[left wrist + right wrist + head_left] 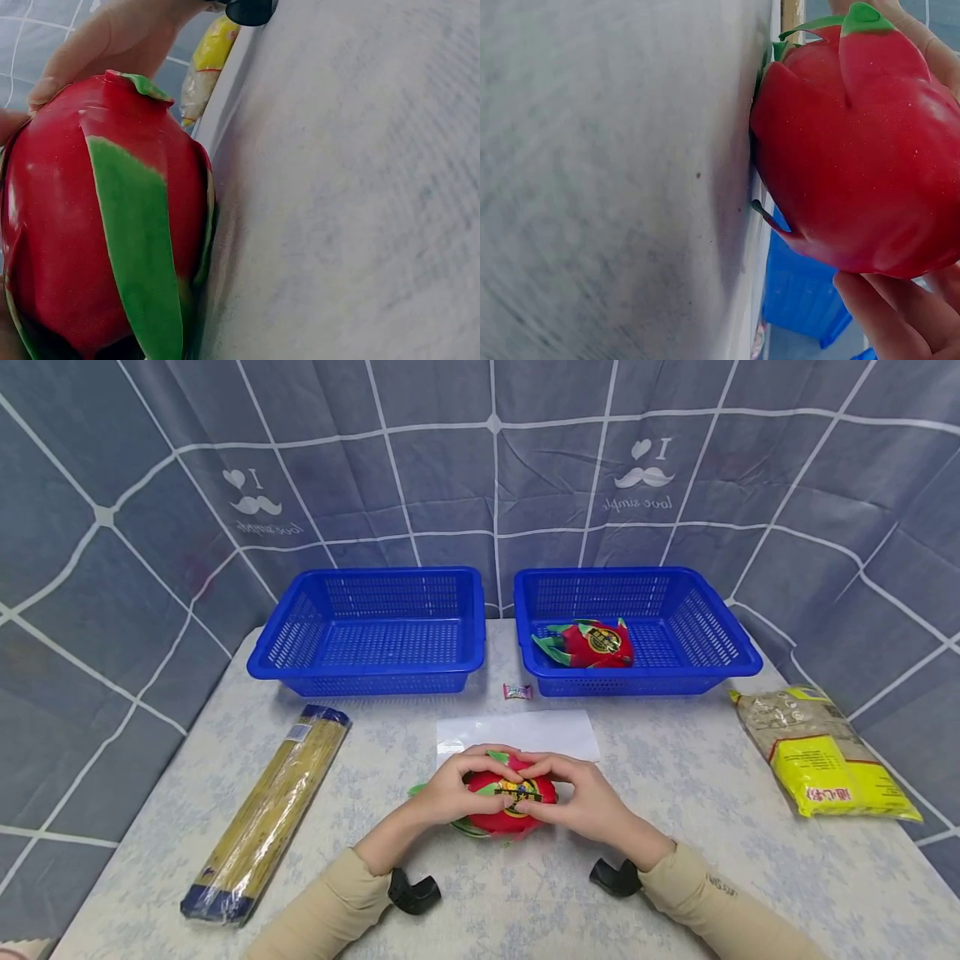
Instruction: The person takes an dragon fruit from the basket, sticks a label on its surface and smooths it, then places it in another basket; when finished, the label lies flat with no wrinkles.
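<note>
A red dragon fruit [495, 822] with green leaf tips and a black-and-gold label lies on the table at the front middle. My left hand [444, 792] curves round its left side, thumb and fingers on the skin near the label. From the other side my right hand [588, 797] grips it the same way, the fingertips of both hands almost meeting on top. The left wrist view shows the fruit [52, 225] close up, low against the tabletop. Fingers [885, 315] hold its smooth side in the right wrist view.
Behind stand two blue baskets; the right one [652, 685] holds another dragon fruit [581, 645]. A small wrapped candy [517, 692] and a white sheet [525, 731] lie before them. Packed noodles [273, 806] lie left, a yellow-and-clear bag [825, 760] right.
</note>
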`<state>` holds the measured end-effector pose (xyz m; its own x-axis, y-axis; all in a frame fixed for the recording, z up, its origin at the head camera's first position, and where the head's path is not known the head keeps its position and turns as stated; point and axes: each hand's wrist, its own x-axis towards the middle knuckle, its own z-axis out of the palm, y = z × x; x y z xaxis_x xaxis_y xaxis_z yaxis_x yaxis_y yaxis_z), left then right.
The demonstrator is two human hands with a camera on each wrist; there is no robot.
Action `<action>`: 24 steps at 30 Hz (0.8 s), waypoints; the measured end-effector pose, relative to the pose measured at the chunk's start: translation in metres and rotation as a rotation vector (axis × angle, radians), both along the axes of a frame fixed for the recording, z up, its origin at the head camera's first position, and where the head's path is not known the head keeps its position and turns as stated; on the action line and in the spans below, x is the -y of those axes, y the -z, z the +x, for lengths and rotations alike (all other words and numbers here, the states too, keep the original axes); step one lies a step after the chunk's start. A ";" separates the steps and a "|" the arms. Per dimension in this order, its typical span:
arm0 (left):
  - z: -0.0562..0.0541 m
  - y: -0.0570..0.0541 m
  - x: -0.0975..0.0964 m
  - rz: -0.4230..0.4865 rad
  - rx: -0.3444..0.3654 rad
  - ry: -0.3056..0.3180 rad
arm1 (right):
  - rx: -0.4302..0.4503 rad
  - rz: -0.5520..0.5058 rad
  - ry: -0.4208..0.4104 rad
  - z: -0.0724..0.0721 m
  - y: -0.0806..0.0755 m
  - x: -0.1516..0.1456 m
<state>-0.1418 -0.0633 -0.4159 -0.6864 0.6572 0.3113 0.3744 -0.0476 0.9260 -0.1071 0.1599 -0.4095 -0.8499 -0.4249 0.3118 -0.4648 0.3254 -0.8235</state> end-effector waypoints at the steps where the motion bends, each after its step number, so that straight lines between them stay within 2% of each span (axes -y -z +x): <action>1: 0.000 0.000 0.000 -0.005 0.002 0.003 | -0.007 0.004 0.001 0.000 0.000 0.000; 5: -0.001 -0.001 0.002 -0.035 0.054 0.030 | -0.012 0.049 -0.037 0.000 -0.004 -0.002; 9: -0.003 -0.002 0.005 -0.063 0.144 0.054 | -0.005 0.084 -0.148 -0.006 -0.004 -0.011; 14: -0.006 -0.003 0.006 -0.071 0.209 0.066 | 0.031 -0.044 -0.276 -0.018 0.004 -0.020; 19: -0.006 -0.004 0.007 -0.045 0.209 0.075 | 0.103 -0.168 -0.240 -0.019 0.009 -0.019; 24: -0.006 -0.003 0.007 -0.039 0.170 0.084 | 0.157 -0.169 -0.193 -0.015 0.009 -0.017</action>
